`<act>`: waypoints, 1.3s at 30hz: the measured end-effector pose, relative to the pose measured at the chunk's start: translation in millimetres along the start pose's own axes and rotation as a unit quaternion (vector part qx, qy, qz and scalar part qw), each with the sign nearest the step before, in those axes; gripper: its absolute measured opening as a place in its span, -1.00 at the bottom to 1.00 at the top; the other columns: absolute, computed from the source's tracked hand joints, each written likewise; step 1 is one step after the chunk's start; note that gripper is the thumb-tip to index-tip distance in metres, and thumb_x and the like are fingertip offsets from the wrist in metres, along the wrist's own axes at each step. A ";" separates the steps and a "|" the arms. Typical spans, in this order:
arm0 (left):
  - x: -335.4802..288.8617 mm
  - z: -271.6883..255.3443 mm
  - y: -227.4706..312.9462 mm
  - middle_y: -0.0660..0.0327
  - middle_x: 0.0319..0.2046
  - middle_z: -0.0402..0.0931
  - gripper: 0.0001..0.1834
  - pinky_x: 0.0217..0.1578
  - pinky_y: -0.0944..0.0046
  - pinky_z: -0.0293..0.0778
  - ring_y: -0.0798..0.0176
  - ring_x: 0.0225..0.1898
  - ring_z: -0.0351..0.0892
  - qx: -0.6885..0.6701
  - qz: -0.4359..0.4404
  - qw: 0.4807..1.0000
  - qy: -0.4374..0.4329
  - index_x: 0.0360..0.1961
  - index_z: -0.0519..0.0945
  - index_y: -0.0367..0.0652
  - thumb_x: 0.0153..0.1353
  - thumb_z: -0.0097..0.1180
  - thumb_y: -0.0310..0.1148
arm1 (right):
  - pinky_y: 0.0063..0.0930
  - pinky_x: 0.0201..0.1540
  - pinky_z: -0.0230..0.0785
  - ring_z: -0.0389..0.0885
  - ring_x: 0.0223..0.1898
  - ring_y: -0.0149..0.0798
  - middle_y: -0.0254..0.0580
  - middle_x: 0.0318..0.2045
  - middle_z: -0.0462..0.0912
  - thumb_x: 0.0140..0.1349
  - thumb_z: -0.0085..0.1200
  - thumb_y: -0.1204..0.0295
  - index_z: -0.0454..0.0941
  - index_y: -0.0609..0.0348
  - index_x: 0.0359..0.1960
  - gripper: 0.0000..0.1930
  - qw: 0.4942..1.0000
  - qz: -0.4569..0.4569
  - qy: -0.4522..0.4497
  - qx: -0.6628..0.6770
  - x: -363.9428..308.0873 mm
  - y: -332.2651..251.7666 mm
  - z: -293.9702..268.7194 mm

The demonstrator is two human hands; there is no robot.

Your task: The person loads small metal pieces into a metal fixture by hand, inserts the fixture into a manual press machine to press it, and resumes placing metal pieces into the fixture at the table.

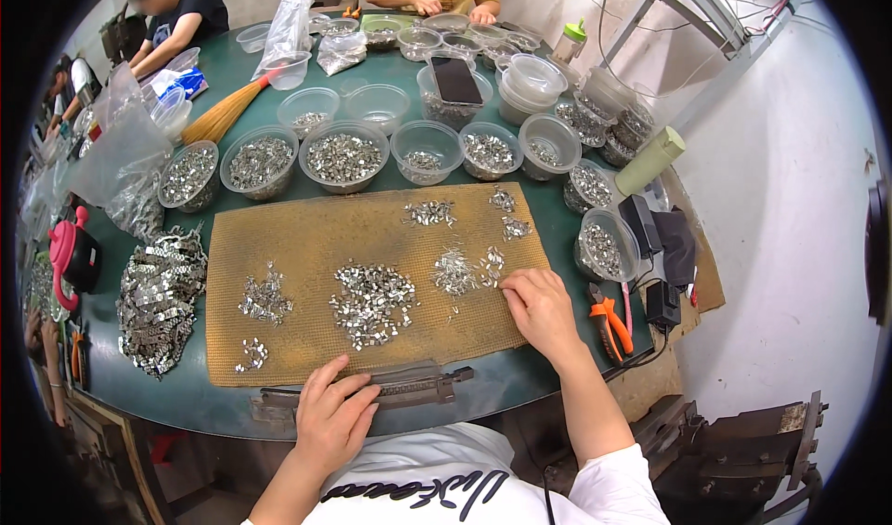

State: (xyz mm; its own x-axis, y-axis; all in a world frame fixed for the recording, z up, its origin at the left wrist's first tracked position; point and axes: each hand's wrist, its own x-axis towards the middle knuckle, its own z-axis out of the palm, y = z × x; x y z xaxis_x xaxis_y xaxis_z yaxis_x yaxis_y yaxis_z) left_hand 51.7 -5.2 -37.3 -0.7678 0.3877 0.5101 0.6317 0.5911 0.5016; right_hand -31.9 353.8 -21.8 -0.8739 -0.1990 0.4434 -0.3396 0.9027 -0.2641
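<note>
My left hand (333, 412) rests with fingers stretched out and slightly apart over the left part of a dark metal holder (418, 387) with a slotted bar, at the table's front edge. My right hand (544, 313) is at the right side of a tan textured mat (307, 348), fingertips pressed together; anything between them is too small to make out. Just left of those fingertips lies a small group of shiny metal pieces (491, 267), beside a heap of slim silver pieces (453, 271). A larger pile of metal links (373, 304) covers the mat's middle, with a smaller pile (265, 295) to its left.
Clear plastic bowls (344, 155) of metal parts line the mat's far side. Linked metal strips (160, 302) lie left of it. Orange-handled pliers (609, 322), a green bottle (650, 161) and black adapters (662, 302) sit at right. A phone (455, 81) rests on a bowl. Co-workers sit across the table.
</note>
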 end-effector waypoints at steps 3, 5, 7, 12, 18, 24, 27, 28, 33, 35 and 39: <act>0.9 -0.1 0.2 0.15 0.02 0.72 -0.69 0.21 -0.17 0.50 -0.16 0.30 0.56 -0.003 0.000 1.000 -0.001 -0.06 0.80 -0.11 0.13 0.46 -0.43 | -0.13 0.14 0.47 0.71 -0.07 -0.09 -0.28 -0.19 0.77 0.29 0.32 0.49 0.75 0.11 -0.18 -0.90 0.999 0.026 0.001 0.039 -1.6 3.4 -0.7; 1.4 -0.4 0.5 0.15 0.02 0.72 -0.69 0.21 -0.16 0.50 -0.15 0.29 0.57 -0.004 0.002 1.000 -0.002 -0.06 0.80 -0.11 0.13 0.46 -0.43 | -0.14 0.12 0.47 0.72 -0.07 -0.10 -0.28 -0.20 0.78 0.30 0.32 0.48 0.75 0.11 -0.19 -0.91 0.999 0.021 0.006 0.031 -1.2 3.1 0.0; 1.9 0.0 0.6 0.15 0.02 0.73 -0.69 0.20 -0.16 0.51 -0.15 0.29 0.57 -0.005 0.002 1.000 -0.002 -0.06 0.80 -0.11 0.13 0.46 -0.43 | -0.14 0.10 0.47 0.72 -0.08 -0.10 -0.28 -0.21 0.78 0.29 0.33 0.47 0.76 0.11 -0.18 -0.91 0.999 0.024 0.011 0.027 -0.2 1.1 1.6; 1.6 0.1 0.6 0.16 0.00 0.73 -0.70 0.18 -0.15 0.51 -0.13 0.27 0.60 -0.006 0.000 1.000 -0.003 -0.06 0.79 -0.11 0.14 0.45 -0.43 | -0.16 0.05 0.48 0.69 -0.13 -0.08 -0.25 -0.25 0.74 0.25 0.39 0.44 0.76 0.11 -0.22 -0.89 1.000 0.022 0.019 -0.012 2.9 -5.3 7.4; 1.8 -0.1 0.5 0.17 -0.01 0.74 -0.71 0.18 -0.14 0.51 -0.11 0.25 0.61 -0.011 0.000 1.000 -0.004 -0.05 0.79 -0.10 0.16 0.44 -0.43 | -0.05 0.18 0.41 0.64 -0.16 -0.08 -0.26 -0.28 0.66 0.23 0.39 0.42 0.71 0.08 -0.24 -0.88 0.996 -0.013 0.010 -0.083 10.7 -6.6 11.9; 1.5 0.4 -0.1 0.19 -0.01 0.74 -0.71 0.18 -0.13 0.52 -0.09 0.24 0.62 -0.008 0.001 1.000 -0.008 -0.06 0.79 -0.09 0.15 0.45 -0.43 | 0.05 0.34 0.34 0.67 -0.11 -0.11 -0.26 -0.27 0.67 0.25 0.38 0.42 0.71 0.07 -0.23 -0.89 0.995 -0.062 -0.021 -0.080 -3.4 -13.8 1.1; 1.4 1.0 0.0 0.19 -0.01 0.74 -0.71 0.18 -0.12 0.52 -0.08 0.23 0.63 -0.003 0.001 1.000 -0.009 -0.06 0.79 -0.09 0.15 0.45 -0.43 | 0.01 0.32 0.36 0.69 -0.09 -0.11 -0.27 -0.27 0.69 0.28 0.35 0.44 0.73 0.05 -0.22 -0.92 1.000 -0.019 -0.020 -0.002 -4.1 -8.0 -1.8; 1.7 0.9 0.3 0.19 -0.01 0.74 -0.71 0.18 -0.12 0.52 -0.08 0.23 0.63 -0.004 0.002 1.000 -0.009 -0.07 0.79 -0.08 0.15 0.45 -0.43 | -0.01 0.31 0.37 0.68 -0.09 -0.10 -0.27 -0.27 0.69 0.27 0.35 0.45 0.73 0.06 -0.21 -0.91 1.000 -0.012 -0.020 0.008 -3.8 -7.2 -1.2; 4.4 -0.6 1.9 0.20 -0.02 0.74 -0.71 0.17 -0.12 0.52 -0.08 0.22 0.63 -0.007 0.001 1.000 -0.004 -0.06 0.79 -0.08 0.15 0.45 -0.44 | -0.09 0.26 0.41 0.67 -0.09 -0.06 -0.24 -0.25 0.69 0.26 0.36 0.46 0.73 0.10 -0.21 -0.90 1.000 -0.022 -0.010 -0.011 -3.2 -10.1 1.5; 5.2 -0.5 1.9 0.20 -0.02 0.74 -0.71 0.17 -0.12 0.52 -0.07 0.22 0.63 -0.009 -0.001 1.000 -0.003 -0.06 0.79 -0.09 0.15 0.45 -0.44 | -0.05 0.28 0.39 0.66 -0.08 -0.06 -0.24 -0.26 0.68 0.27 0.34 0.47 0.71 0.09 -0.23 -0.92 0.999 -0.032 -0.019 -0.038 -3.4 -12.6 0.4; 2.8 -0.1 0.8 0.20 -0.02 0.74 -0.70 0.15 -0.10 0.52 -0.07 0.21 0.65 -0.002 -0.001 1.000 -0.005 -0.05 0.79 -0.09 0.15 0.45 -0.44 | 0.00 0.31 0.38 0.64 -0.08 -0.07 -0.20 -0.25 0.64 0.27 0.32 0.48 0.65 0.10 -0.26 -0.92 0.997 -0.030 -0.046 -0.061 -1.4 -17.3 -4.1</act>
State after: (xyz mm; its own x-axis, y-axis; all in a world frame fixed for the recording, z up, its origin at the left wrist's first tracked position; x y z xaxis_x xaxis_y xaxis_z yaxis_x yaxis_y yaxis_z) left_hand 50.0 -3.7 -35.3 -0.7697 0.3945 0.5019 0.6311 0.5886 0.5052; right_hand -23.4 340.1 -14.3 -0.8837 -0.2829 0.3729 -0.3519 0.9268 -0.1308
